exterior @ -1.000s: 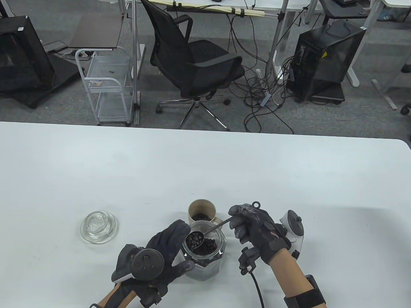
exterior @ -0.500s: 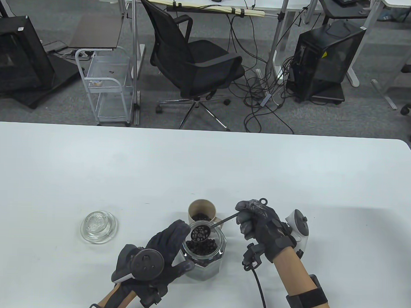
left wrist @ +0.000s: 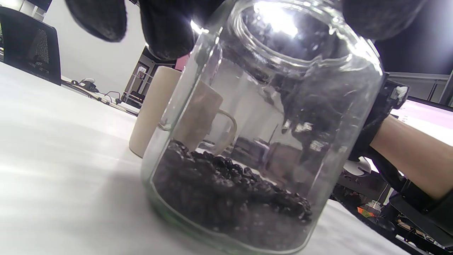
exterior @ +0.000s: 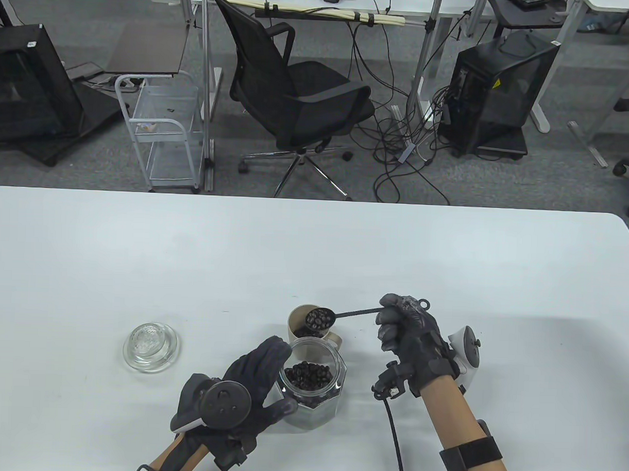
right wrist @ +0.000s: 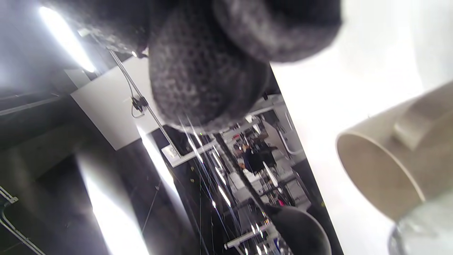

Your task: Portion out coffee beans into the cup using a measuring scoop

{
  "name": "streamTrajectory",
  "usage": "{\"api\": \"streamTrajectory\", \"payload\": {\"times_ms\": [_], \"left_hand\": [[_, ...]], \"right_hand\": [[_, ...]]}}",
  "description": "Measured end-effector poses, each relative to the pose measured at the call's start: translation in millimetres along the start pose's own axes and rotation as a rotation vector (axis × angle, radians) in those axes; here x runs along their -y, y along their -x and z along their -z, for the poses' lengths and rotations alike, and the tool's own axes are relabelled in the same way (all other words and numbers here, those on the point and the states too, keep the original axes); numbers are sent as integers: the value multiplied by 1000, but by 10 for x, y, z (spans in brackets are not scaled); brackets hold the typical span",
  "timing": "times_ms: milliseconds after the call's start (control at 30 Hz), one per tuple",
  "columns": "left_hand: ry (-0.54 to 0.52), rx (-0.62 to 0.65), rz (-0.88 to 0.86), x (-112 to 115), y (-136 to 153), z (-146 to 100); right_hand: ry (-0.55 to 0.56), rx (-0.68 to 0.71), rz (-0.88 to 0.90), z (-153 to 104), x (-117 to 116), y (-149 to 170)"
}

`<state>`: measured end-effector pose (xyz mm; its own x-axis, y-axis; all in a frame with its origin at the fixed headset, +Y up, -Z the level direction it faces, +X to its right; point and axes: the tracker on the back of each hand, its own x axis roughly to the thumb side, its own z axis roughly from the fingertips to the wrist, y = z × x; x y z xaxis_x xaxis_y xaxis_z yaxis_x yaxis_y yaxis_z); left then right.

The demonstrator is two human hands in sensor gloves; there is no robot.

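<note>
A faceted glass jar (exterior: 312, 387) with coffee beans (exterior: 308, 375) in its bottom stands near the table's front edge. My left hand (exterior: 247, 385) grips its left side. In the left wrist view the jar (left wrist: 254, 134) fills the frame, my fingertips (left wrist: 166, 39) on its shoulder. Behind it stands a beige cup (exterior: 297, 321) with beans inside, and its handle (left wrist: 226, 131) shows through the glass. My right hand (exterior: 409, 331) pinches the handle of a dark measuring scoop (exterior: 320, 318), whose bowl, full of beans, hovers over the cup's right rim. The right wrist view shows the scoop (right wrist: 300, 230) from below beside the cup (right wrist: 393, 163).
The jar's glass lid (exterior: 150, 346) lies on the table to the left. A cable (exterior: 397, 444) runs from my right wrist toward the front edge. Bare white tabletop (exterior: 314, 256) stretches behind the cup.
My right hand lifted the loaded scoop out of the jar and carried it back to the cup's rim. My left hand and the jar stayed where they were.
</note>
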<state>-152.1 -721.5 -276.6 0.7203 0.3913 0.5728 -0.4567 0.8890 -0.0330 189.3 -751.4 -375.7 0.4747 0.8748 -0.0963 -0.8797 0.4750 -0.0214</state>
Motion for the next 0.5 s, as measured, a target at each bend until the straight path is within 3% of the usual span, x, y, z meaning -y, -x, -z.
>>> {"api": "streamTrajectory", "payload": {"times_ms": [133,333,433,500], "left_hand": [[1,0,0,0,0,0],[0,1,1,-1,-1,0],[0,0,2,-2,-2,0],[0,1,3,0,-1,-1]], "right_hand": [[32,47,-101,18,12,17],[-72,135,-280,26,-119,-4],[-135,336,-522,-22,-289,-127],[-258,520,-717,-79,-445,-228]]}}
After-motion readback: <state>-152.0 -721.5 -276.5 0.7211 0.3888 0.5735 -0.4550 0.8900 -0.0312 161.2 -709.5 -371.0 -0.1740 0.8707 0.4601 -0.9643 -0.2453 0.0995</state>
